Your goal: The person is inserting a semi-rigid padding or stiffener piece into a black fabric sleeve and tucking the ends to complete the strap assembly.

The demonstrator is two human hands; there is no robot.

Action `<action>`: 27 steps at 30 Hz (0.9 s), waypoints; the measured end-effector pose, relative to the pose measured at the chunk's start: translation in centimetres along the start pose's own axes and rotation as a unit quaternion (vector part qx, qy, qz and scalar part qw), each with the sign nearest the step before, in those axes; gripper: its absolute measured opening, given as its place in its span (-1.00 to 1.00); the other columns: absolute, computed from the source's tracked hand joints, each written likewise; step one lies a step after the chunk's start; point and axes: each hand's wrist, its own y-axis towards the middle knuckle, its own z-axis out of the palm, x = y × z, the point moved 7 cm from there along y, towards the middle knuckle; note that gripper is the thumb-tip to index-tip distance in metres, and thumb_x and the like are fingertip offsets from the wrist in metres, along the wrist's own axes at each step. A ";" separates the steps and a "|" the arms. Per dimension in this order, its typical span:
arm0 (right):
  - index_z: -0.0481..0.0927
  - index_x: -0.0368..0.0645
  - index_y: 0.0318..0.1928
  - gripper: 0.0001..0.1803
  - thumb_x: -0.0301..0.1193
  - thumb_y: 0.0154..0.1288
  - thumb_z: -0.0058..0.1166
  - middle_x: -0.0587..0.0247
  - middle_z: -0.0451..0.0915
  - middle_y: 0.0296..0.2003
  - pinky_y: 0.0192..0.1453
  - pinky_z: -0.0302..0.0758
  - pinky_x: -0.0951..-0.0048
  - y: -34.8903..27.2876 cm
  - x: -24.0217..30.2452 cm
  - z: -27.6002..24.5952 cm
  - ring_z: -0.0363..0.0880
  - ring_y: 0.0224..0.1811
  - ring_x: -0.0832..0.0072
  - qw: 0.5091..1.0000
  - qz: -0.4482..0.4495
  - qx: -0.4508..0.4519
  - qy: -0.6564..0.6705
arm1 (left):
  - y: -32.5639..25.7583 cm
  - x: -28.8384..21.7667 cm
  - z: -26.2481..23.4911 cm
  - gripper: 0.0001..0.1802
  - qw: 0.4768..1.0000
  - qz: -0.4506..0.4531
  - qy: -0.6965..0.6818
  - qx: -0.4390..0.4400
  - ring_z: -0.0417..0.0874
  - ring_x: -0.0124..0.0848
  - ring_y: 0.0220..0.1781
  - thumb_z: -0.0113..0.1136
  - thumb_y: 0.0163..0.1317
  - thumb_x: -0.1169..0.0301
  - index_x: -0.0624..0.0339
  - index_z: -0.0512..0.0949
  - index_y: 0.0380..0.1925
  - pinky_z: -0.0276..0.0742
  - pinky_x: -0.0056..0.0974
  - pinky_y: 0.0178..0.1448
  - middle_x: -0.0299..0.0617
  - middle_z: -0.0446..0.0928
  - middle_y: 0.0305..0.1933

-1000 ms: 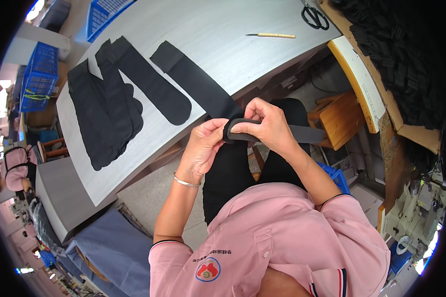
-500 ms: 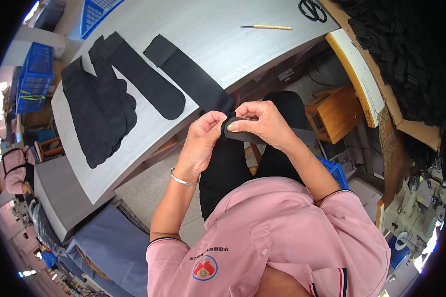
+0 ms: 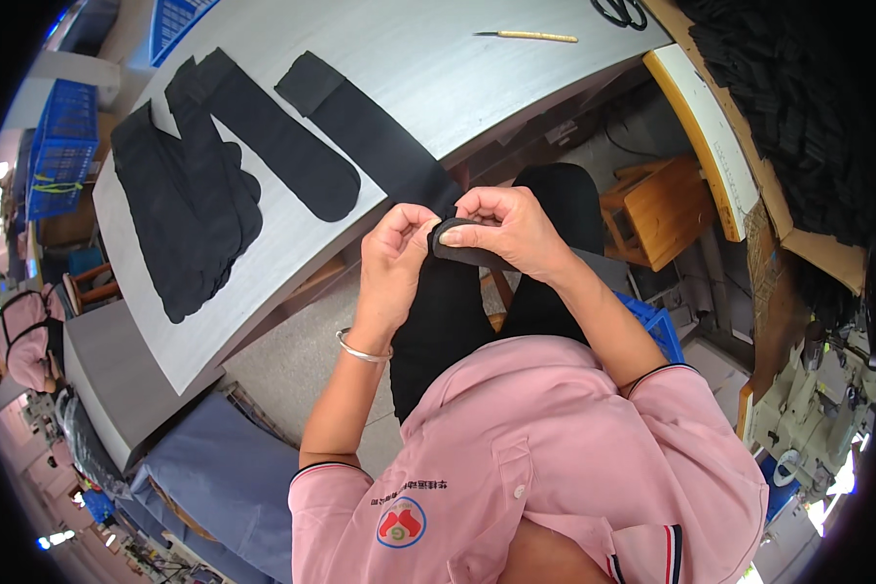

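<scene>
A long black sock stretches from the table over its near edge to my hands. My left hand pinches its near end between thumb and fingers. Close beside it, my right hand grips the same end, the thumb pressed on a folded, dark grey part. Both hands are held above my lap, just off the table edge. To the left on the table lies another black sock, flat. Further left, several more black socks overlap in a pile.
On the pale table lie a thin tool with a light wooden handle and black-handled scissors. A carton of black pieces stands at right, near a wooden stool. Blue crates and a person are at far left.
The view has shifted slightly, so the table and socks sit a little higher. My hands keep hold of the sock end, and its grey fold shows less.
</scene>
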 end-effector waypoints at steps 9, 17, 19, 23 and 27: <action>0.60 -0.24 -0.34 -0.86 -0.51 0.20 0.33 0.58 0.50 -0.50 -0.42 0.28 0.72 0.2 0.0 0.3 0.35 -0.45 0.87 0.999 -0.019 -0.008 -0.031 | -0.8 -1.2 0.1 -0.93 0.952 0.142 0.253 -0.102 0.52 -0.47 -0.30 0.11 0.42 0.49 0.27 0.48 -0.24 0.46 -0.35 -0.16 -0.24 0.52 -0.31; 0.43 -0.26 -0.44 -0.81 -0.56 0.15 0.22 0.48 0.40 -0.57 -0.47 0.22 0.60 -0.9 -0.8 1.0 0.27 -0.50 0.79 0.973 -0.081 -0.154 -0.152 | -1.7 -1.2 1.8 -0.92 0.893 0.242 0.350 -0.148 0.53 -0.13 -0.29 0.15 0.34 0.56 0.30 0.44 -0.28 0.47 -0.17 -0.18 -0.05 0.48 -0.32; 0.40 -0.27 -0.45 -0.81 -0.57 0.12 0.19 0.43 0.39 -0.58 -0.48 0.25 0.53 -1.1 -1.2 0.7 0.27 -0.51 0.74 0.967 -0.080 -0.184 -0.160 | -1.9 -1.1 2.1 -0.92 0.867 0.276 0.379 -0.169 0.53 -0.10 -0.28 0.17 0.30 0.59 0.31 0.44 -0.29 0.47 -0.14 -0.18 -0.04 0.48 -0.31; 0.51 -0.31 -0.34 -0.88 -0.57 0.18 0.20 0.38 0.55 -0.45 -0.36 0.38 0.59 -1.2 -2.4 0.4 0.43 -0.40 0.76 0.986 -0.061 -0.149 -0.047 | -2.3 -1.4 2.6 -0.92 0.843 0.303 0.412 -0.167 0.51 -0.10 -0.26 0.17 0.29 0.58 0.31 0.45 -0.29 0.45 -0.12 -0.17 -0.05 0.49 -0.30; 0.59 -0.35 -0.18 -0.85 -0.58 0.24 0.21 0.33 0.66 -0.32 -0.13 0.51 0.64 -1.5 -4.0 0.5 0.58 -0.24 0.72 0.992 -0.025 -0.126 0.010 | -2.5 -1.1 2.6 -0.93 0.851 0.274 0.418 -0.159 0.50 -0.09 -0.25 0.16 0.30 0.56 0.29 0.46 -0.29 0.44 -0.11 -0.16 -0.06 0.50 -0.30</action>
